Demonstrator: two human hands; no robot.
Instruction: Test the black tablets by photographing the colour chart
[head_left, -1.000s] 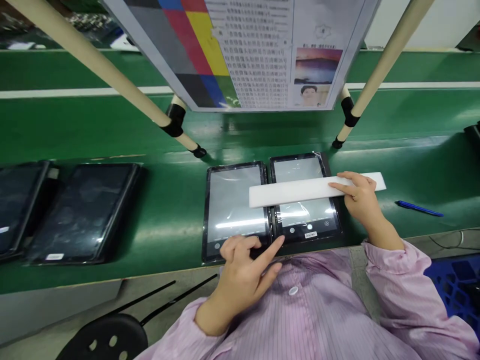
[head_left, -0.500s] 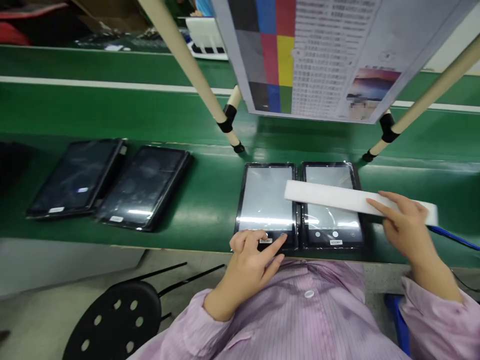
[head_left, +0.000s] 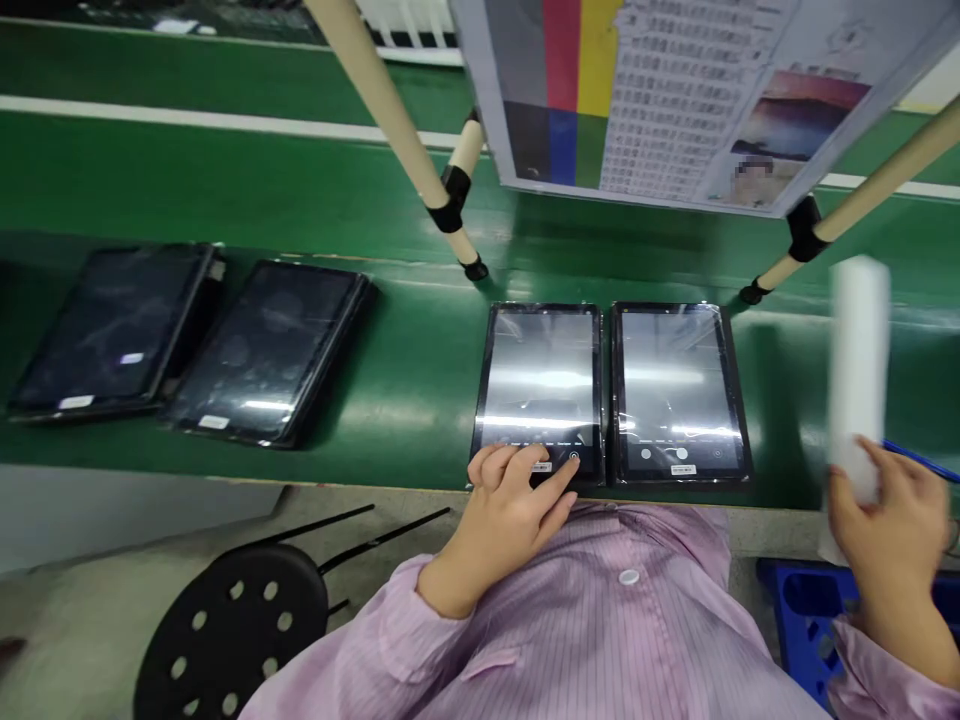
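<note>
Two tablets in clear film lie side by side at the bench's front edge, the left tablet [head_left: 541, 355] and the right tablet [head_left: 675, 370], both with pale lit screens. My left hand [head_left: 504, 515] rests over the lower edge of the left one. Its index finger is stretched out at a round icon near the lower right corner, the other fingers loosely bent and holding nothing. Off to the right, my right hand [head_left: 892, 515] grips a long white bar [head_left: 860, 345], foam-like and blurred by motion. The bar points away from me, apart from both tablets.
Two dark-screened stacks of tablets, a nearer stack [head_left: 274, 345] and a farther stack [head_left: 112, 325], lie to the left. A printed chart [head_left: 660, 120] on tubular legs stands over the bench [head_left: 420, 400]. A black stool [head_left: 225, 630] and blue plastic [head_left: 810, 595] are below.
My right hand has moved right and swung the white bar from lying across the tablets to pointing away from me. My left hand stays at the left tablet. The view has shifted slightly.
</note>
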